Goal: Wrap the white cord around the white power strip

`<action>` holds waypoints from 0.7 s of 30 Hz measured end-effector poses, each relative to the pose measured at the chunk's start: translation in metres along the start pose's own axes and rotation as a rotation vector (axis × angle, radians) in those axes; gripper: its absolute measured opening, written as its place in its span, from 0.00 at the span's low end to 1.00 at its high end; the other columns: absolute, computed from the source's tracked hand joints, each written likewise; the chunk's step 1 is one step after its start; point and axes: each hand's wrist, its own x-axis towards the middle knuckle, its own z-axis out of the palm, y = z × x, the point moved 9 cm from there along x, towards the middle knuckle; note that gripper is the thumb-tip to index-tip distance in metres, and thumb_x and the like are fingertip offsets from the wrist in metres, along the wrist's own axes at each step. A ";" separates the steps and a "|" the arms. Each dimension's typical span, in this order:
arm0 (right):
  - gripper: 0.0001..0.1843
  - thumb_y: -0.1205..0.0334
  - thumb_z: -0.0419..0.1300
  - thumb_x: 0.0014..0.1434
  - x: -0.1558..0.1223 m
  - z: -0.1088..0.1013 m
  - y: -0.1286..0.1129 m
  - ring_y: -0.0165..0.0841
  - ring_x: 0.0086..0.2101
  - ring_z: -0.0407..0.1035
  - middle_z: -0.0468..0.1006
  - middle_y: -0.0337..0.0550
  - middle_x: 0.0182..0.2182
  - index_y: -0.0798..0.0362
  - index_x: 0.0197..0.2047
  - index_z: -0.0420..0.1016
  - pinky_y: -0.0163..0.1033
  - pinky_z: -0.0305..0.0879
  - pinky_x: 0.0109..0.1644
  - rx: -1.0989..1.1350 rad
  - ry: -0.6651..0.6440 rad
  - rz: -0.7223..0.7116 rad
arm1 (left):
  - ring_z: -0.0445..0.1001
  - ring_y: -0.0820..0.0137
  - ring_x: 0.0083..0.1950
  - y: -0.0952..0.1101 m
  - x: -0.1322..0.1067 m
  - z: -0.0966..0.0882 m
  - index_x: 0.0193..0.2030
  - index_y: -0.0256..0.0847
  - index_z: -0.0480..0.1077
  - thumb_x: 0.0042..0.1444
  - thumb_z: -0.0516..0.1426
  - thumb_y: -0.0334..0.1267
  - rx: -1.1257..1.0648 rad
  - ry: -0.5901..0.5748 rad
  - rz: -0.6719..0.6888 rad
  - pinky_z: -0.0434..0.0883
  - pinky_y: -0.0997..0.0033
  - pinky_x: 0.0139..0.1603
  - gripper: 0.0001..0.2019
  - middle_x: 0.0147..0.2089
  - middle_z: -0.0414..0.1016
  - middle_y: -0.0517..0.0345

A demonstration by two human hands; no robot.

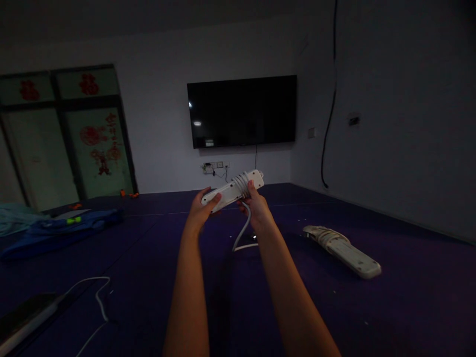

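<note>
I hold a white power strip [227,191] out in front of me with both arms stretched. My left hand [203,208] grips its near end, fingers closed around it. My right hand [256,208] holds the far part, thumb pressed up beside the cord turns [241,182] wound around the strip. The rest of the white cord [243,230] hangs down from the strip to the dark purple floor [156,277].
A second white power strip [344,249] with cord wound round it lies on the floor to the right. A loose white cable [97,297] and a dark flat object [26,317] lie at lower left. Blue cloth [55,228] sits at left. A wall TV [242,111] hangs ahead.
</note>
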 end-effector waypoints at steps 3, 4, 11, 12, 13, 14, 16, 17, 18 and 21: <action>0.18 0.49 0.57 0.55 0.000 0.000 -0.002 0.23 0.14 0.61 0.69 0.35 0.16 0.57 0.30 0.68 0.27 0.54 0.13 -0.027 0.008 -0.017 | 0.75 0.66 0.31 -0.016 -0.002 0.005 0.47 0.36 0.68 0.45 0.57 0.60 -0.154 -0.045 -0.205 0.74 0.66 0.29 0.31 0.36 0.74 0.49; 0.18 0.49 0.57 0.55 0.000 0.001 -0.002 0.23 0.14 0.62 0.69 0.36 0.16 0.57 0.29 0.68 0.27 0.53 0.13 -0.030 0.003 -0.021 | 0.75 0.65 0.30 -0.020 -0.004 0.006 0.44 0.34 0.69 0.46 0.54 0.63 -0.195 -0.056 -0.261 0.74 0.66 0.28 0.32 0.34 0.74 0.48; 0.17 0.49 0.58 0.55 -0.003 0.009 -0.003 0.24 0.16 0.63 0.71 0.38 0.19 0.57 0.30 0.69 0.27 0.54 0.14 0.005 -0.079 -0.023 | 0.77 0.62 0.30 -0.022 -0.012 0.016 0.42 0.34 0.70 0.50 0.53 0.58 -0.349 -0.228 -0.379 0.72 0.73 0.18 0.26 0.32 0.76 0.45; 0.17 0.48 0.58 0.55 -0.004 0.010 -0.003 0.24 0.17 0.63 0.71 0.38 0.19 0.57 0.30 0.69 0.27 0.54 0.14 0.005 -0.088 -0.020 | 0.76 0.63 0.29 -0.020 -0.012 0.016 0.42 0.34 0.70 0.51 0.54 0.55 -0.364 -0.228 -0.362 0.71 0.74 0.17 0.24 0.32 0.76 0.47; 0.18 0.48 0.57 0.55 -0.004 0.011 -0.002 0.24 0.17 0.63 0.70 0.38 0.18 0.57 0.30 0.69 0.27 0.54 0.14 0.005 -0.099 -0.015 | 0.76 0.65 0.28 -0.018 -0.011 0.016 0.41 0.34 0.69 0.50 0.56 0.52 -0.374 -0.221 -0.347 0.70 0.76 0.16 0.21 0.31 0.75 0.48; 0.18 0.48 0.57 0.55 -0.004 0.011 -0.001 0.24 0.17 0.63 0.70 0.38 0.18 0.57 0.30 0.69 0.27 0.54 0.14 0.007 -0.112 -0.009 | 0.75 0.67 0.26 -0.018 -0.011 0.015 0.41 0.34 0.69 0.50 0.56 0.50 -0.376 -0.209 -0.338 0.69 0.77 0.14 0.19 0.30 0.75 0.49; 0.19 0.46 0.57 0.55 -0.003 0.013 0.000 0.25 0.17 0.64 0.71 0.38 0.19 0.56 0.32 0.69 0.27 0.55 0.14 0.015 -0.138 -0.002 | 0.73 0.70 0.22 -0.018 -0.010 0.012 0.39 0.35 0.69 0.49 0.58 0.46 -0.375 -0.164 -0.334 0.67 0.79 0.13 0.17 0.28 0.74 0.52; 0.19 0.45 0.56 0.55 -0.003 0.013 0.000 0.25 0.17 0.64 0.71 0.38 0.19 0.56 0.33 0.69 0.27 0.55 0.14 0.019 -0.145 0.000 | 0.72 0.72 0.21 -0.018 -0.010 0.010 0.38 0.34 0.69 0.49 0.58 0.45 -0.376 -0.133 -0.334 0.67 0.80 0.13 0.16 0.27 0.73 0.53; 0.20 0.45 0.56 0.55 -0.003 0.013 0.000 0.25 0.17 0.64 0.71 0.38 0.19 0.55 0.34 0.69 0.28 0.55 0.14 0.020 -0.145 0.001 | 0.71 0.73 0.20 -0.018 -0.009 0.009 0.37 0.34 0.69 0.48 0.59 0.44 -0.376 -0.101 -0.332 0.67 0.80 0.13 0.15 0.26 0.72 0.54; 0.20 0.45 0.55 0.55 -0.001 0.010 0.001 0.25 0.16 0.64 0.72 0.38 0.20 0.55 0.35 0.68 0.27 0.54 0.14 0.007 -0.120 0.006 | 0.70 0.75 0.20 -0.017 -0.008 0.004 0.33 0.34 0.69 0.45 0.61 0.41 -0.365 -0.025 -0.304 0.70 0.78 0.16 0.12 0.24 0.71 0.57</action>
